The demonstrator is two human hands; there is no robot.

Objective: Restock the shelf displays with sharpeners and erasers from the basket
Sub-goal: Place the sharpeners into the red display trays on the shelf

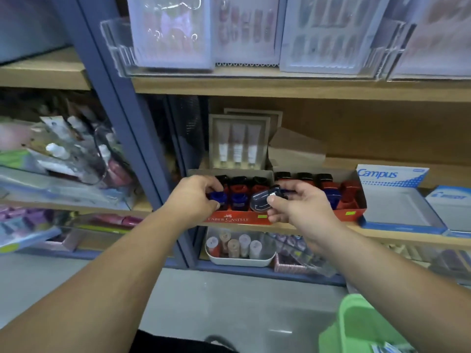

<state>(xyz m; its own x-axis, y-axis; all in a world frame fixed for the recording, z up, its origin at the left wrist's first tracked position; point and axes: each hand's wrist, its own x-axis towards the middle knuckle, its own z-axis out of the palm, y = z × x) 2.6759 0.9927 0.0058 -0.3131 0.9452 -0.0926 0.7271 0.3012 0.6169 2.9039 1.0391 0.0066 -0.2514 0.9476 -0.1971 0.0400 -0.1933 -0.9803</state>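
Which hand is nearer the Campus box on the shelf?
Right. The right hand, holding a dark sharpener, is a little left of the Campus box; the left hand is farther left, at the red tray's end.

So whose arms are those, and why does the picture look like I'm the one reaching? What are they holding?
There is only one picture, and it comes from a camera worn on a person's head, looking forward and down. That is why the two bare arms seem to grow out of the bottom edge, as if they were yours.

The person stands at a shop shelf. The left hand has its fingers closed around a blue sharpener in the front corner of a red display box full of red and blue sharpeners. The right hand holds a dark blue sharpener in the air just in front of that box.

Beside it sits a second box of sharpeners, then a blue and white box marked Campus. The green basket near the floor, bottom right, carries the stock.
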